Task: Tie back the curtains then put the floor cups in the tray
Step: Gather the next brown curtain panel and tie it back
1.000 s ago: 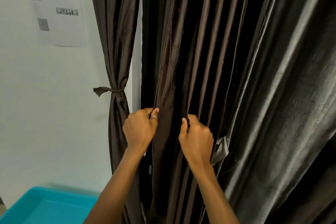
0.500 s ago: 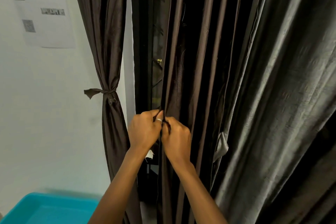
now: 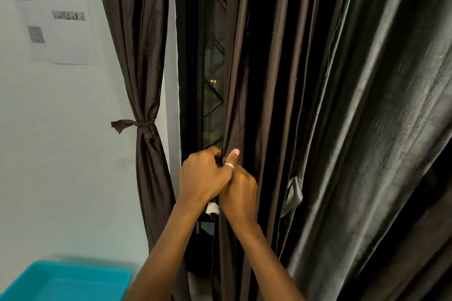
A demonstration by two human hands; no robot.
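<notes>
A dark brown right curtain hangs in long folds in front of a dark window. My left hand and my right hand press together at the curtain's left edge, both closed on a bunch of its fabric; a ring shows on one finger. A small white tag sticks out below the hands. To the left, a narrower left curtain hangs gathered against the wall with a knotted fabric tie. The blue tray sits at bottom left. No cups are in view.
A white wall fills the left side, with a printed paper sheet stuck on it at top left. The window's black metal grille shows between the two curtains. Grey-sheen folds of the right curtain fill the whole right side.
My hands were apart on the curtain folds and have come together at its left edge, pulling the fabric rightward. More of the window now shows. The view has shifted right.
</notes>
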